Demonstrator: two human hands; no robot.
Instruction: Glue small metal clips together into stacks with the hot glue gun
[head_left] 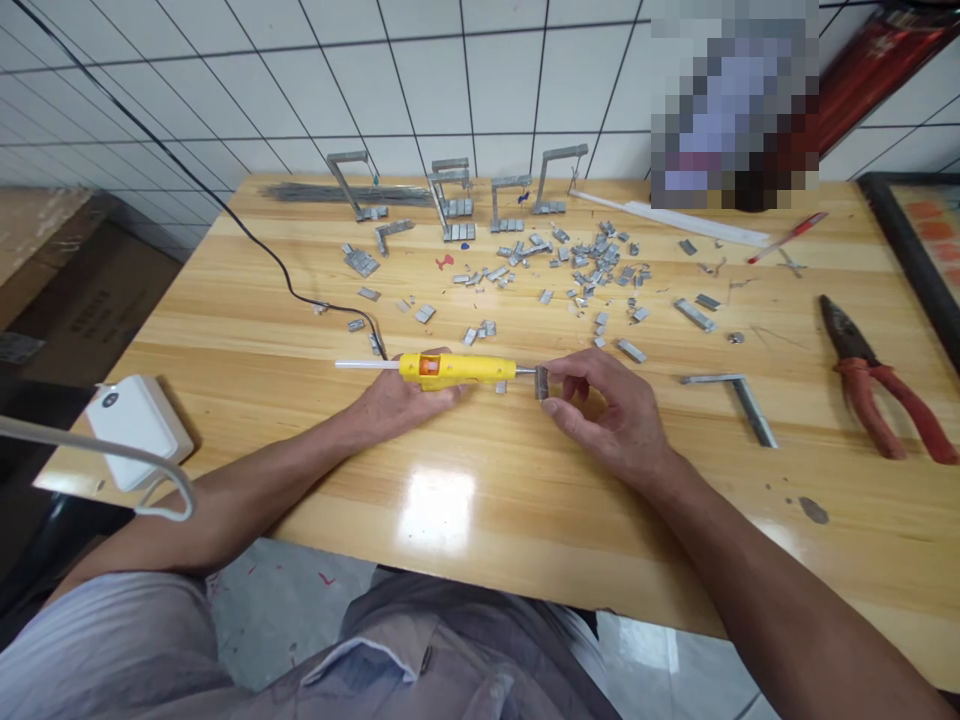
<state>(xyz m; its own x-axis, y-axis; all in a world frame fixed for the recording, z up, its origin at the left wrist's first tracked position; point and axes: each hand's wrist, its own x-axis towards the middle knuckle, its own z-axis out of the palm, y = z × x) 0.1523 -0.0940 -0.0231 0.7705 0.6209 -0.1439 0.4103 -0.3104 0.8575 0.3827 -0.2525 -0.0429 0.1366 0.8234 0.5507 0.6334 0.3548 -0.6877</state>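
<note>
My left hand [405, 400] is wrapped round a yellow hot glue gun [480, 368], held level over the table. A clear glue stick [367, 364] sticks out of its back end, on the left. The gun's metal nozzle [526, 371] points right and meets a small grey metal block [541, 383]; whether they touch is hard to tell. My right hand [611, 410] pinches that block between thumb and forefinger. Just behind the gun lie several loose grey metal pieces [480, 332]. A small piece [501, 387] rests on the table under the nozzle end.
Crane-like metal frames [450, 205] stand at the back beside thin rods [337, 195]. A heap of metal pieces [600, 255] spreads mid-table. Red-handled pliers [870, 380] and an L-shaped piece [739, 395] lie right. A white box [142, 430] sits left; a black cord [277, 260] crosses the table.
</note>
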